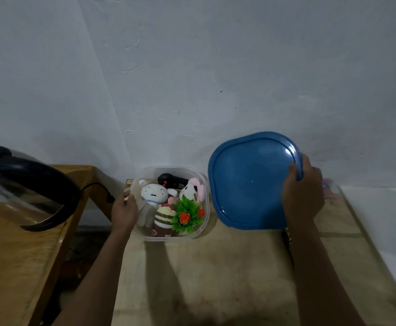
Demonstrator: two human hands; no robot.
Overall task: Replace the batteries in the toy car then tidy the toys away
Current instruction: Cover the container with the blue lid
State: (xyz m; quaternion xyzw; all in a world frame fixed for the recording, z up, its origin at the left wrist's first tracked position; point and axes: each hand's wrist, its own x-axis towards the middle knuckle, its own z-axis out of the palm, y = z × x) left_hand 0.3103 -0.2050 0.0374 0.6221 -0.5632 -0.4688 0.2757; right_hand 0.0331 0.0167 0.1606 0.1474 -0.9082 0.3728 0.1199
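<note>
A clear plastic container (205, 222) sits on the wooden table near the wall. Inside it lie a white plush doll (153, 192), a striped plush (164, 220), a panda plush with pink petals (192, 190), a green plastic plant with orange flowers (187, 216) and a black object with a red button (172, 181). My left hand (124, 211) grips the container's left wall. My right hand (302, 196) holds the blue lid (248, 182) by its right edge, tilted up, to the right of the container. No toy car is visible.
A steel kettle with a black handle (20, 184) stands on a second wooden table (9, 260) at the left, its cord (98, 187) hanging into the gap between tables. The white wall is close behind. A clear item (333, 189) lies behind my right hand.
</note>
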